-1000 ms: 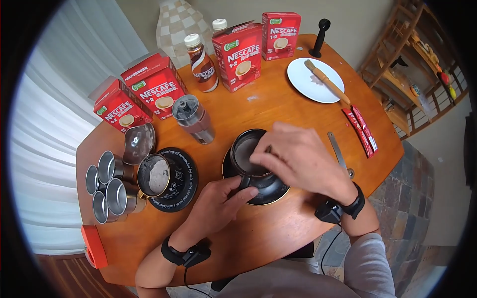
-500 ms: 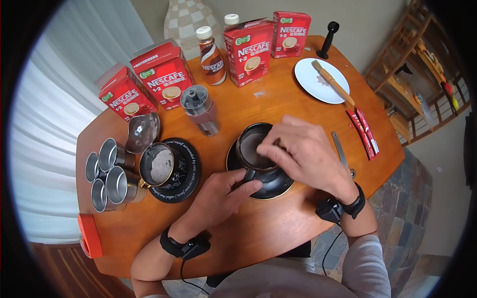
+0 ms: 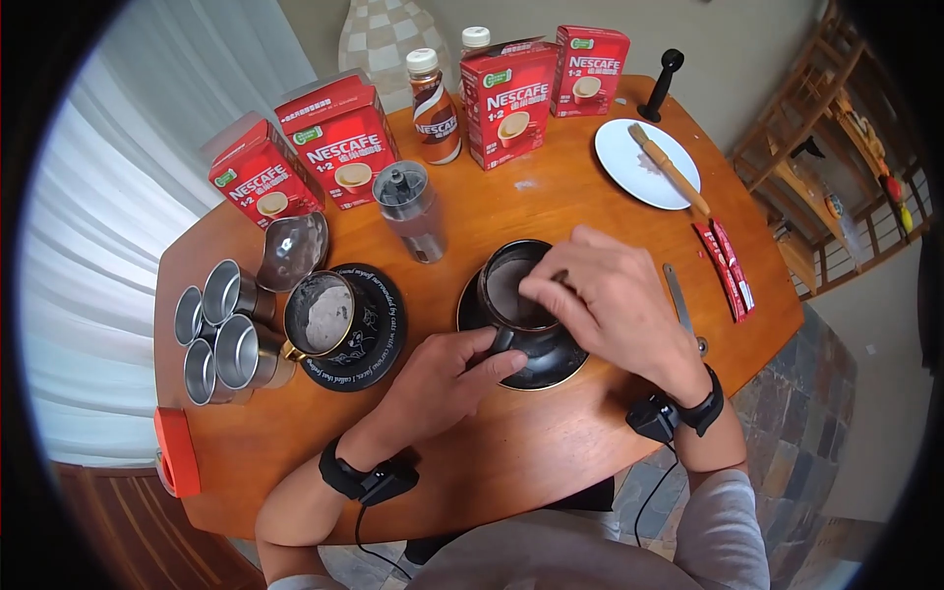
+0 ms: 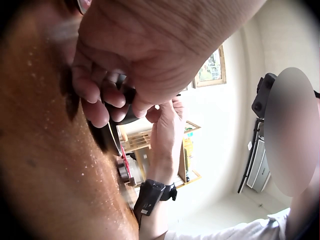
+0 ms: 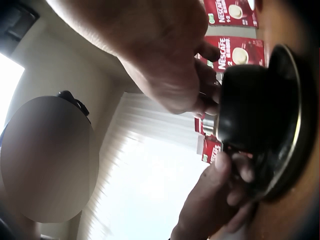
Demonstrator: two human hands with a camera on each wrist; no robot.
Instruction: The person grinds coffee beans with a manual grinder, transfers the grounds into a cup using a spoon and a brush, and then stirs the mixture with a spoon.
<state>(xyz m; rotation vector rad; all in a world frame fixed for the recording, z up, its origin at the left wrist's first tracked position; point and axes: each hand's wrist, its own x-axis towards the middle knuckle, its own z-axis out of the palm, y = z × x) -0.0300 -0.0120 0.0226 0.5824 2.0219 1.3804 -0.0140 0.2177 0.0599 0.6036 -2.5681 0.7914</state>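
Observation:
A black cup (image 3: 485, 292) stands on a black saucer (image 3: 551, 366) with a gold rim, in front of the person. Its dark inside shows in the head view. My left hand (image 3: 442, 388) pinches the cup's handle with thumb and fingers from the near left. Over the cup's mouth, my right hand (image 3: 615, 310) has its fingers bunched and pinches a thin utensil, mostly hidden by the fingers; I cannot tell its kind. In the right wrist view the cup's side (image 5: 245, 105) and the left fingers at its handle show close up.
Left lie a gold-handled cup of pale powder (image 3: 329, 320) on a black coaster (image 3: 379, 344), several metal cups (image 3: 246, 354) and a glass bowl (image 3: 293, 254). Behind stand a grinder (image 3: 413, 211), red Nescafe boxes (image 3: 511, 103) and bottles. Right are a plate with brush (image 3: 629, 182), sachets (image 3: 726, 270) and a metal strip (image 3: 677, 295).
The head view has shifted, so the table's things sit farther right. My left hand stays at the cup's handle, and my right hand stays over the cup's mouth with slight finger movement.

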